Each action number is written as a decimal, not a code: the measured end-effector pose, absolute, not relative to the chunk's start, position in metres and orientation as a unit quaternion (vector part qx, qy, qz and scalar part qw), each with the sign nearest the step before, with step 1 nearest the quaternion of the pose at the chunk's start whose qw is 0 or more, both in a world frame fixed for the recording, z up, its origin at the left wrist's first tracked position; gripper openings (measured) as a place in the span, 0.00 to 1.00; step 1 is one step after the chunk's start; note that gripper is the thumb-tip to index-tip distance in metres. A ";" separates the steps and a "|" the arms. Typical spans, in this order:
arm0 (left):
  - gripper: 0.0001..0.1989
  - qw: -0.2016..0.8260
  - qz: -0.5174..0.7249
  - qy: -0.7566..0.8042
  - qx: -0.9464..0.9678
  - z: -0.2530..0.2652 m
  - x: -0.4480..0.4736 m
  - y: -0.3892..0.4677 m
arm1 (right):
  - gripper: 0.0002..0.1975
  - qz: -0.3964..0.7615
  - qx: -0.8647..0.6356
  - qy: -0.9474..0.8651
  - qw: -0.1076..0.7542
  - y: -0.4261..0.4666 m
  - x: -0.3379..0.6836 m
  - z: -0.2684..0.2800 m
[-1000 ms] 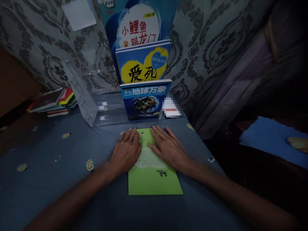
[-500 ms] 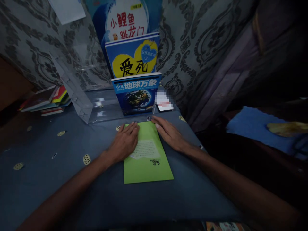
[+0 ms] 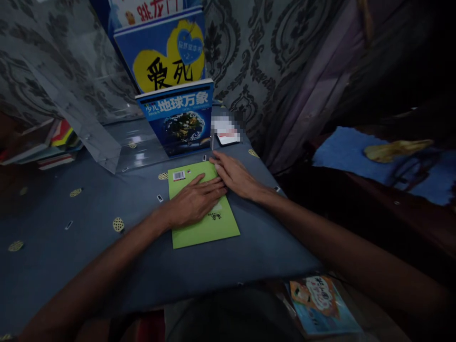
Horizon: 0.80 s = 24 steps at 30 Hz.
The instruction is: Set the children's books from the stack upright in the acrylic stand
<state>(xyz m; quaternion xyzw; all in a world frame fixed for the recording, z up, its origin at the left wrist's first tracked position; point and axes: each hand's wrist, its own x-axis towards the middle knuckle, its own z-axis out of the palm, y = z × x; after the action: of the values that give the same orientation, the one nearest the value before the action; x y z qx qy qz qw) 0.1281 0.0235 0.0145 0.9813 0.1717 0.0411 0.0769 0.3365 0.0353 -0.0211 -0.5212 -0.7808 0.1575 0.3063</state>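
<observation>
A light green book (image 3: 206, 233) lies flat on the blue cloth-covered table, a barcode showing at its upper left corner. Across its middle rests my left hand (image 3: 194, 202), palm down with the fingers stretched toward the right edge, hiding most of the printed text. My right hand (image 3: 233, 175) touches the book's upper right edge, fingers extended and holding nothing. The fingertips of both hands nearly meet there. Just beyond the book stands a blue book with a globe on its cover (image 3: 183, 124), upright in a clear rack.
Behind it stands a book with a yellow heart (image 3: 160, 61). The clear rack's side panel (image 3: 107, 147) rises at left, beside a pile of books (image 3: 60, 147). A pixelated flat item (image 3: 228, 130) lies right of the rack. Below the table edge is another book (image 3: 322, 306).
My left hand has slid rightward across the green book, uncovering the barcode. My right hand stays by the upper right edge. The camera view has shifted right and down.
</observation>
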 end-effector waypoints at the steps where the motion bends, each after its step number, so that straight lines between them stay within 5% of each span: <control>1: 0.24 0.081 0.041 0.162 0.983 0.016 0.128 0.019 | 0.28 0.155 -0.522 -0.783 0.302 0.035 0.336 -0.021; 17: 0.23 0.149 0.031 0.097 0.984 0.025 0.129 -0.045 | 0.24 0.087 -0.543 -0.799 0.244 0.025 0.327 -0.012; 24: 0.24 0.104 0.089 0.242 0.961 0.011 0.105 -0.024 | 0.22 0.043 -0.524 -0.819 0.229 0.027 0.328 -0.021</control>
<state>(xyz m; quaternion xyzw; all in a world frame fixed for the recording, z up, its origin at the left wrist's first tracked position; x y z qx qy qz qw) 0.1048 -0.0240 0.0113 0.9605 0.2423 0.0892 0.1036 0.3276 0.0272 -0.0205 -0.5238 -0.8194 0.0435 0.2287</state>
